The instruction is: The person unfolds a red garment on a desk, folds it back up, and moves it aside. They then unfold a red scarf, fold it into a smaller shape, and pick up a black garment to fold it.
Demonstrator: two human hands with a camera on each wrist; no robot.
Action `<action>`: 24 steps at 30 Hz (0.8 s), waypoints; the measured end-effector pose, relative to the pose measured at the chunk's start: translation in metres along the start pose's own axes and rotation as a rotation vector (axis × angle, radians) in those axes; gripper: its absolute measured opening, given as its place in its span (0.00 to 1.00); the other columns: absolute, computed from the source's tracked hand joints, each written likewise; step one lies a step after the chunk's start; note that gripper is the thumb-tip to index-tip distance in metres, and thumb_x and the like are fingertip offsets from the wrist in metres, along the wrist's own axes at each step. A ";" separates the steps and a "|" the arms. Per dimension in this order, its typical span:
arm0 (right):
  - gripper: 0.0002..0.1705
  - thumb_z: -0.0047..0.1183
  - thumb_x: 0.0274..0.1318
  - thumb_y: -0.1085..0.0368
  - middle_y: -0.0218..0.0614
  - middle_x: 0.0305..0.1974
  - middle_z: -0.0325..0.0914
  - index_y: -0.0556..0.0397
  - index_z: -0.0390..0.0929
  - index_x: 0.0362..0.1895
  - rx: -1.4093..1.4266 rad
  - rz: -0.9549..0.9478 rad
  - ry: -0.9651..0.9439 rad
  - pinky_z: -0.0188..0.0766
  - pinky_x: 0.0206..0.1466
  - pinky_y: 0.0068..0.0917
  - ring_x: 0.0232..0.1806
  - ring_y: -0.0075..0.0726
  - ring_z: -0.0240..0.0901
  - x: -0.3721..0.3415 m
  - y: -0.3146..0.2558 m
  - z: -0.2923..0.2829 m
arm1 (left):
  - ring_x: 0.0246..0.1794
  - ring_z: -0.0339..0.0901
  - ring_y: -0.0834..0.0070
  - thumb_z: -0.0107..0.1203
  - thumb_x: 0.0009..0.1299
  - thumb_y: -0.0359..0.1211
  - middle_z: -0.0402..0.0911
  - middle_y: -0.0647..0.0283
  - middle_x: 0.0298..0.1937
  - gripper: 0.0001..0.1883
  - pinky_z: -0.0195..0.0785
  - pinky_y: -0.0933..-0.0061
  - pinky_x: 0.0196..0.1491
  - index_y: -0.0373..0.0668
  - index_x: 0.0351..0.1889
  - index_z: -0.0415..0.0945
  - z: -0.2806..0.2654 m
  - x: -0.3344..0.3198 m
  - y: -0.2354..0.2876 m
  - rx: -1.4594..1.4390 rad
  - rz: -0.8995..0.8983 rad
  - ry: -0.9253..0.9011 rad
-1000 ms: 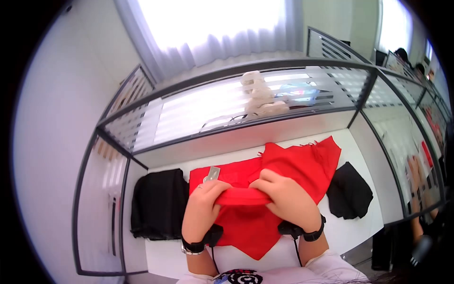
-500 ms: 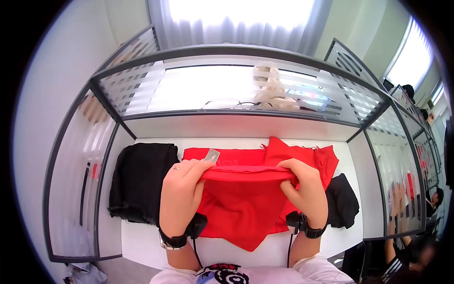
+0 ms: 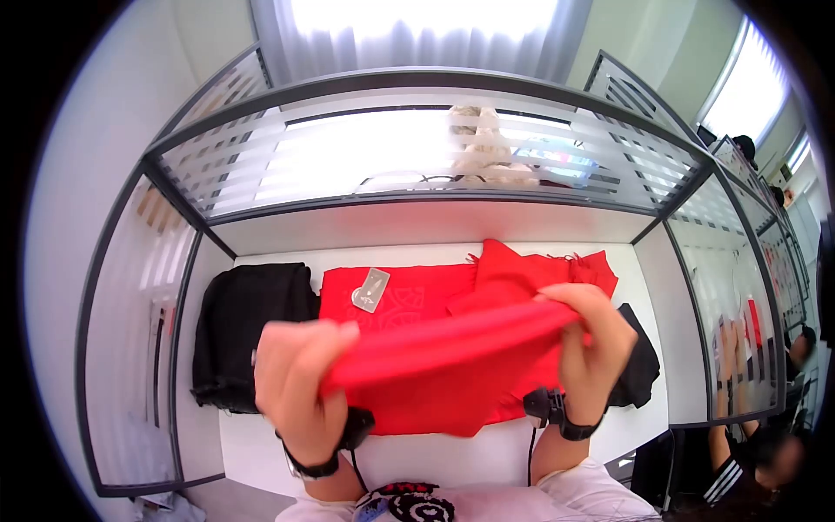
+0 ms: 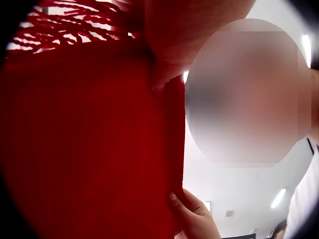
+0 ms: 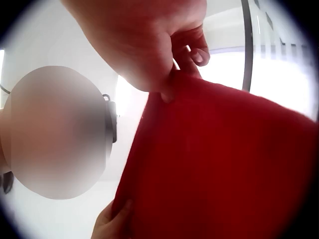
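Observation:
A red scarf [image 3: 457, 348] is stretched between my two hands, its top edge slanting up to the right and blurred. My left hand [image 3: 304, 378] pinches the scarf's left end, where loose fringe [image 4: 65, 25] shows in the left wrist view. At the other end my right hand [image 3: 596, 339] grips the edge between thumb and fingers, a little higher than the left. Behind the raised edge, more red fabric [image 3: 348, 283] lies on the white table [image 3: 252, 439], with a pale tag [image 3: 371, 290] on it and small tassels at the far side.
Folded black cloth [image 3: 252, 335] lies at the table's left, and a smaller black cloth [image 3: 641, 352] at the right. Grey-framed panels [image 3: 435, 209] enclose the back and sides. Past the right panel, another person [image 3: 748, 461] is partly visible.
My hands have moved apart, drawing the red scarf's edge wider. The left hand has shifted left and down, the right hand rightward, and the tag has come fully into sight.

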State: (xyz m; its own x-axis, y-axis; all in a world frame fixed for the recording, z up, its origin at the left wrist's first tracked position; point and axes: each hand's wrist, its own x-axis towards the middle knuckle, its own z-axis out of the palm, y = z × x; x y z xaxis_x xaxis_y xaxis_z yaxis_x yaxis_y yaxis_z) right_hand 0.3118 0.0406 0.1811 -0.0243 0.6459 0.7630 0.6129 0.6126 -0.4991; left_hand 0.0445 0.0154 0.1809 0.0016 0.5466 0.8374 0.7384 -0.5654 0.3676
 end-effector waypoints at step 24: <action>0.15 0.61 0.47 0.81 0.43 0.35 0.87 0.61 0.85 0.43 0.773 -0.044 -0.586 0.80 0.32 0.26 0.31 0.41 0.85 -0.005 -0.003 -0.034 | 0.21 0.77 0.70 0.62 0.53 0.21 0.83 0.59 0.24 0.11 0.64 0.76 0.24 0.37 0.35 0.85 -0.087 -0.025 -0.052 -0.768 0.284 -0.404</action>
State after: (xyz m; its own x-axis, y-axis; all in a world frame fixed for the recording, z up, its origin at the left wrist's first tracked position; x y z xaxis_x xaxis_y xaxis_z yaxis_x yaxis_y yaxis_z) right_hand 0.3372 0.0202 0.1927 -0.5531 0.6111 0.5662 -0.0813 0.6368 -0.7667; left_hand -0.0529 -0.0227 0.1765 0.4580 0.4166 0.7853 0.0220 -0.8885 0.4584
